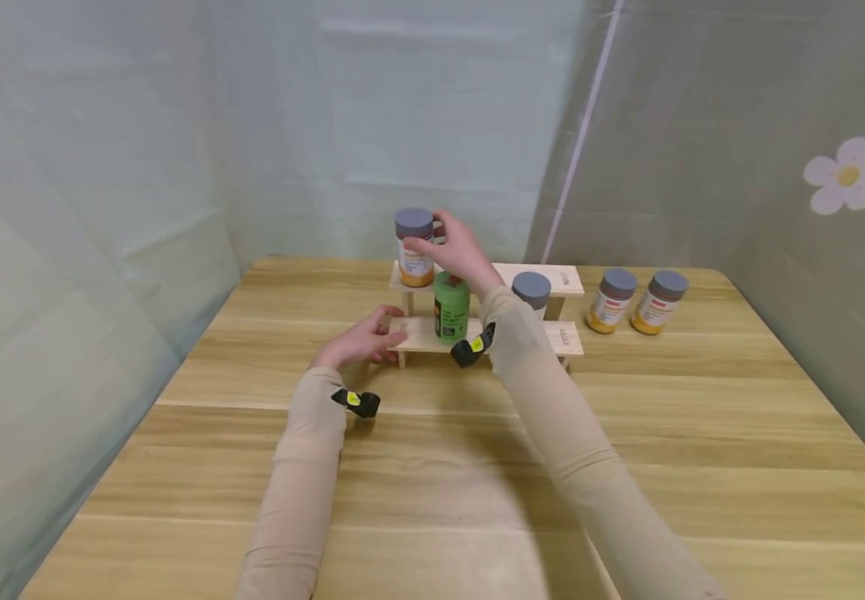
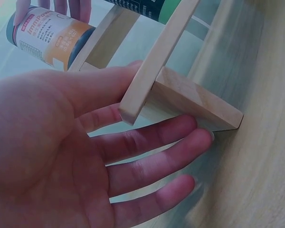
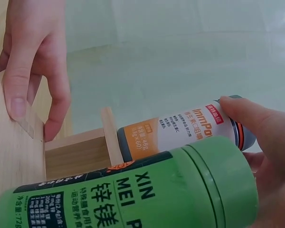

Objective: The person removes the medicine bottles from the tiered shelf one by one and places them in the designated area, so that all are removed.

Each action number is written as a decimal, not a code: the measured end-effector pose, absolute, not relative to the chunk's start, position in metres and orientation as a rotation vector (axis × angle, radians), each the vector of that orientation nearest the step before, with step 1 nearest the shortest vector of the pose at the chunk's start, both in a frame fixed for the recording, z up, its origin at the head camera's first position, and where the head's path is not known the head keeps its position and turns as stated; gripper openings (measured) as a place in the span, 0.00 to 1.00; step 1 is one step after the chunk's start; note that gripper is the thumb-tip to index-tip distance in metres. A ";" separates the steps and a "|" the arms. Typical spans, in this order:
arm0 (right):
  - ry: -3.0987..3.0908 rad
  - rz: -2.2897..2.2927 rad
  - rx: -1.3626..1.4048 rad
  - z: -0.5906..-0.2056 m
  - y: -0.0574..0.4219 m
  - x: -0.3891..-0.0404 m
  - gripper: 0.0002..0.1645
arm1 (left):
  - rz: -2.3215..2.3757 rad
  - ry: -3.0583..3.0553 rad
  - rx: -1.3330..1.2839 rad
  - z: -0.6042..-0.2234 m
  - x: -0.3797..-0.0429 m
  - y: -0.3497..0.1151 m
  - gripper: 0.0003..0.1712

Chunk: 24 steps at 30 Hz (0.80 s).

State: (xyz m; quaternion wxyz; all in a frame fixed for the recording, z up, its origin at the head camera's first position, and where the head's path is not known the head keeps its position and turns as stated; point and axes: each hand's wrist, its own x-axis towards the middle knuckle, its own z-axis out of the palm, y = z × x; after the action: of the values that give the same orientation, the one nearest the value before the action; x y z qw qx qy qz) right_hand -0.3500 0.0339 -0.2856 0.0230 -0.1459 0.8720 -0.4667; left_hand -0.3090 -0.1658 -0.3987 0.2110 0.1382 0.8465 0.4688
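At the left end of the upper step of a two-step wooden rack (image 1: pixel 503 333), my right hand (image 1: pixel 465 250) holds a supplement bottle (image 1: pixel 415 250) by its upper part, thumb and fingers on opposite sides. This bottle (image 3: pixel 180 130) has a grey-blue lid, a white and orange label, and its base at the board in the right wrist view. My left hand (image 1: pixel 357 340) grips the left end of the lower step, thumb (image 3: pixel 18 90) on top and other fingers (image 2: pixel 156 159) around its edge and leg. A green bottle (image 1: pixel 452 307) stands on the lower step, just right of that hand.
Another grey-lidded bottle (image 1: pixel 532 289) is at the rack's right side, partly hidden by my right sleeve. Two matching bottles, one nearer (image 1: pixel 612 301) and one farther right (image 1: pixel 659 302), stand on the wooden table (image 1: pixel 702 450). Pale curtains (image 1: pixel 402 108) hang behind and beside it.
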 end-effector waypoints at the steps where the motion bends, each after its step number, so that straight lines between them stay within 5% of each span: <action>1: 2.697 -1.453 -0.449 -0.286 0.034 -0.350 0.42 | 1.299 2.356 0.381 -0.398 -0.309 -0.166 0.32; 24: 2.771 -1.433 -0.482 -0.284 0.040 -0.351 0.38 | 1.314 2.335 0.415 -0.400 -0.315 -0.161 0.32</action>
State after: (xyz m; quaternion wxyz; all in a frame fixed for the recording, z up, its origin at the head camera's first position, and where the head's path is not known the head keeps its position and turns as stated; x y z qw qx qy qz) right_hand -0.3508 0.0396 -0.2844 -0.0077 -0.1526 0.8778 -0.4540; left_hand -0.3155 -0.1611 -0.4004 0.2136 0.1494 0.8414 0.4733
